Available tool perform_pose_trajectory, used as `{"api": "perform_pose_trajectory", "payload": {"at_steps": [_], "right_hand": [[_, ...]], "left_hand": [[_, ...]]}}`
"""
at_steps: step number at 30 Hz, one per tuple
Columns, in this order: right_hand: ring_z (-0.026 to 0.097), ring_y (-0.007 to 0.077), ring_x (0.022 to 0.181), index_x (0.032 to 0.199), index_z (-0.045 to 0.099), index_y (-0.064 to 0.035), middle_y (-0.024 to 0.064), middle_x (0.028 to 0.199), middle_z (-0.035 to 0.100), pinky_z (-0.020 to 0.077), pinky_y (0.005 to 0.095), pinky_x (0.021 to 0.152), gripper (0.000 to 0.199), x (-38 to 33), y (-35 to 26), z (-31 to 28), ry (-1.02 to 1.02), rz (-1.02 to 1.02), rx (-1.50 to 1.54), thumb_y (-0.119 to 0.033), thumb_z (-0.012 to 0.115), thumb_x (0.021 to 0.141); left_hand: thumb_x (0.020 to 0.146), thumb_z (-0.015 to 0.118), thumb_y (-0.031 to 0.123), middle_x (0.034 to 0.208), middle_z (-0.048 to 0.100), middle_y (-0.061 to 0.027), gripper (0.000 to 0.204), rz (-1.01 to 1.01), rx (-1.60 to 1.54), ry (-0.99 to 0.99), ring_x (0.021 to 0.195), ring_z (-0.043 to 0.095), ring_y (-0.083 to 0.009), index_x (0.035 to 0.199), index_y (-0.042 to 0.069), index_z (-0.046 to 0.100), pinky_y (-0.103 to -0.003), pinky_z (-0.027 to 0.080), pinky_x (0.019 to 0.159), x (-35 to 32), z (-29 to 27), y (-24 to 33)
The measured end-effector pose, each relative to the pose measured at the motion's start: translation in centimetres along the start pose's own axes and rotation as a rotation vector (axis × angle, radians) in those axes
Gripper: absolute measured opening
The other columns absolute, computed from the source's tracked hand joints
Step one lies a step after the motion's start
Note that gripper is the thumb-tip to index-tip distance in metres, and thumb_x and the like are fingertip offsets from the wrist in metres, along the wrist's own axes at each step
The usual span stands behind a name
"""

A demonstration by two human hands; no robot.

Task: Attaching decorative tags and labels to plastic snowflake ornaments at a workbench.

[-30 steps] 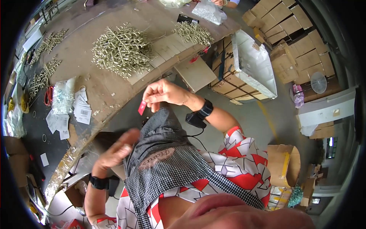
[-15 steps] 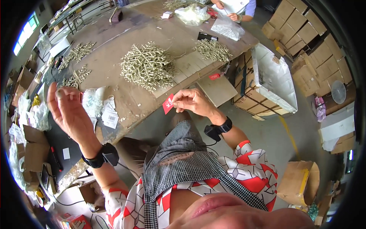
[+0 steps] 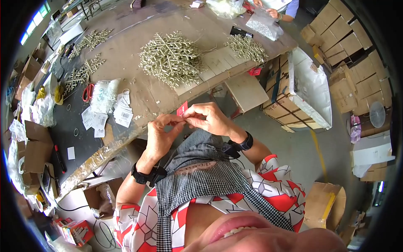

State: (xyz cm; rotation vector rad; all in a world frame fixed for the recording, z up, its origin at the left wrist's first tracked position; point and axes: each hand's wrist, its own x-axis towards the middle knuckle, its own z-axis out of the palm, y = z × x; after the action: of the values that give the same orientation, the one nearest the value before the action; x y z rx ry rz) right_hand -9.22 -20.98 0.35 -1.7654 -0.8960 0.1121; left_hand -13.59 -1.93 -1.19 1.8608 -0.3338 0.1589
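Just off the table's front edge, my right hand (image 3: 213, 120) pinches a small red tag (image 3: 182, 108) between thumb and fingers. My left hand (image 3: 161, 135) meets it there, thumb and fingertips closed together at the tag's lower end; whatever they grip is too small to make out. Beyond the hands lies a pile of gold glitter snowflakes (image 3: 170, 59). To the left, white barcode tags (image 3: 123, 114) are spread beside a clear bag of small translucent pieces (image 3: 105, 94). Red-handled scissors (image 3: 88, 92) rest by that bag.
More snowflakes lie at the table's right (image 3: 247, 47) and left (image 3: 86, 71). A large carton with a white liner (image 3: 308, 96) stands on the floor at right. Across the table, a co-worker's hand (image 3: 273, 13) is near a clear bag (image 3: 264, 27). Cartons (image 3: 344, 27) are stacked behind.
My left hand has come right and down from above the barcode tags to meet my right hand at the red tag. Its spread fingers have closed. The right hand keeps the tag.
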Motion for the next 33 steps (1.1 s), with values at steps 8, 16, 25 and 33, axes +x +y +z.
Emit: {"api": "perform_pose_trajectory", "payload": {"at_steps": [8,16,25,33], "right_hand": [[0.062,0.0151,0.061,0.09,0.06,0.002,0.0089,0.075,0.062,0.0487,0.0261,0.056,0.012,-0.9,2.0,0.1,-0.045,-0.054,-0.078,0.001,0.064,0.079],[0.062,0.0117,0.064,0.094,0.06,0.0027,0.0074,0.074,0.062,0.0497,0.0242,0.057,0.018,-1.2,2.6,-0.5,0.109,-0.035,-0.059,0.006,0.061,0.077],[0.06,0.0248,0.061,0.087,0.058,0.0019,0.0148,0.073,0.06,0.0471,0.0303,0.056,0.012,-2.3,2.2,-1.3,0.211,0.024,-0.1,0.002,0.063,0.075],[0.061,0.0243,0.062,0.085,0.058,0.0026,0.0139,0.072,0.06,0.0473,0.0301,0.057,0.011,-3.4,2.9,-2.1,0.212,-0.013,-0.063,0.001,0.063,0.075]], "left_hand": [[0.077,0.067,0.006,0.074,0.066,-0.0059,0.01,-0.005,0.155,-0.131,0.064,0.059,-0.0119,0.086,0.001,0.065,-0.026,0.048,0.061,1.3,0.1,0.4],[0.073,0.067,0.006,0.066,0.06,-0.0073,0.007,0.367,0.595,-0.038,0.059,0.058,-0.0224,0.077,0.002,0.062,-0.033,0.046,0.056,2.9,1.5,0.5],[0.074,0.065,0.008,0.066,0.061,-0.008,0.007,0.217,0.536,-0.107,0.057,0.059,-0.0192,0.077,0.003,0.063,-0.029,0.047,0.052,4.0,3.2,1.4],[0.073,0.064,0.006,0.061,0.06,-0.0094,0.006,-0.055,0.235,-0.224,0.053,0.058,-0.0135,0.075,0.001,0.062,-0.027,0.047,0.052,4.7,4.1,1.8]]}}
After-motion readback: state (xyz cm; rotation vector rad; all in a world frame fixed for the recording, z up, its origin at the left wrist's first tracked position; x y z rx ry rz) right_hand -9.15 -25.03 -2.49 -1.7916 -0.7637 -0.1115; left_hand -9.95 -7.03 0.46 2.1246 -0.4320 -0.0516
